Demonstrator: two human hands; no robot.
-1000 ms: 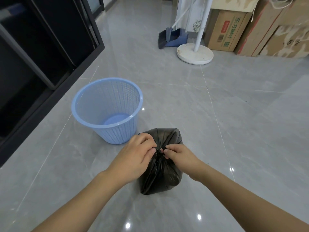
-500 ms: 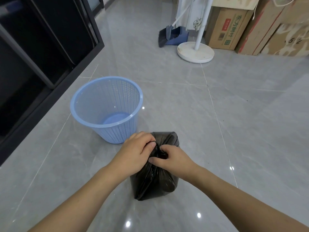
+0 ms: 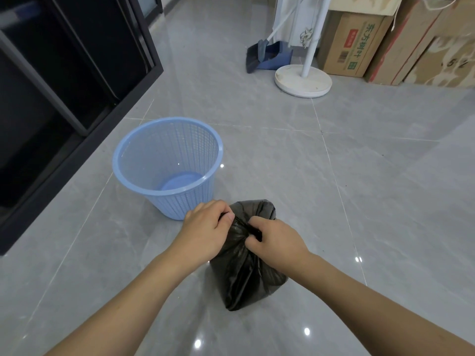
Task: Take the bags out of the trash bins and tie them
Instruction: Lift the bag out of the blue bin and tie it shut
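1. a black trash bag (image 3: pixel 246 273) stands on the grey tiled floor (image 3: pixel 359 201), near the viewer, just right of and nearer than a light blue mesh trash bin (image 3: pixel 167 165).
2. the bin stands upright with no bag in it.
3. the left hand (image 3: pixel 205 232) and right hand (image 3: pixel 275 240) both pinch the gathered neck of the bag, fingers curled tight on the plastic.
4. compared with a second ago, the hands sit closer together and the right hand now covers more of the neck.
5. far right, a white round stand base (image 3: pixel 303 82), a blue dustpan (image 3: pixel 272 56) and cardboard boxes (image 3: pixel 354 47).
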